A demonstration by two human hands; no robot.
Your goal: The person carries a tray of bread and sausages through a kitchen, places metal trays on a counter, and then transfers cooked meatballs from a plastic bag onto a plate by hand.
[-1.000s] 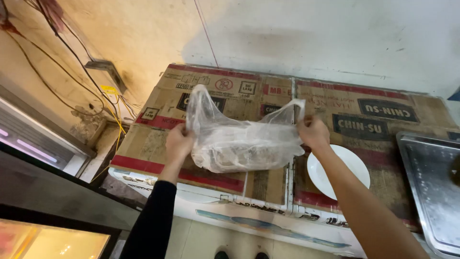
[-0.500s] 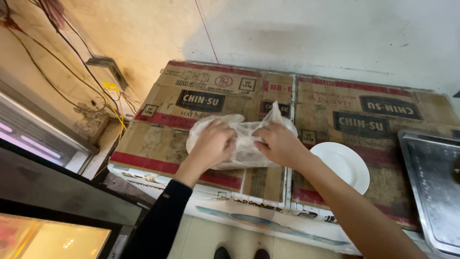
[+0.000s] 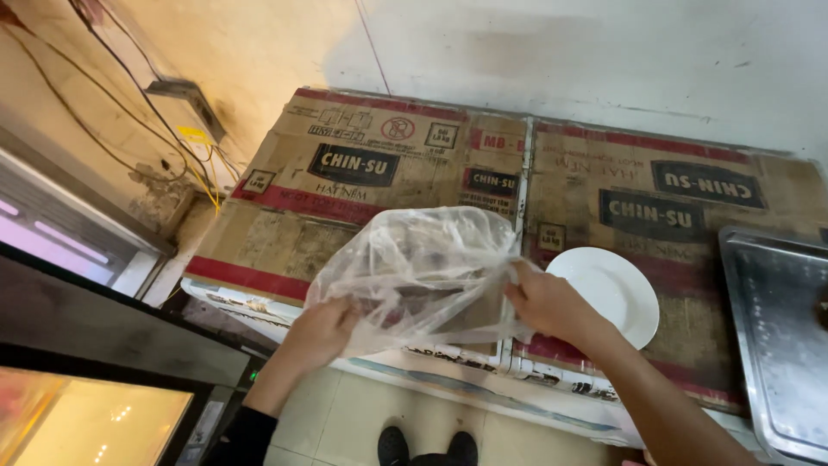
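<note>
Head view, landmark: the white plate was taken as the reference; it lay flat on the cardboard sheets by which the tabletop was covered.
Head view, bag: a clear plastic bag was held up just left of the plate, over the near edge of the cardboard, crumpled and puffed out. What it held could not be made out through the creases.
Head view, left hand: the left hand was seen well left of the plate and lower in the frame, closed on the bag's lower left corner.
Head view, right hand: the right hand was seen just beside the plate's left rim, fingers pinched shut on a gathered fold of the bag.
Head view, tray: a metal tray was set right of the plate, near it but apart.
Head view, floor: dark shoes were seen on pale tiles below the plate, in front of the tabletop.
Head view, wall: loose wires were seen far left of the plate.
</note>
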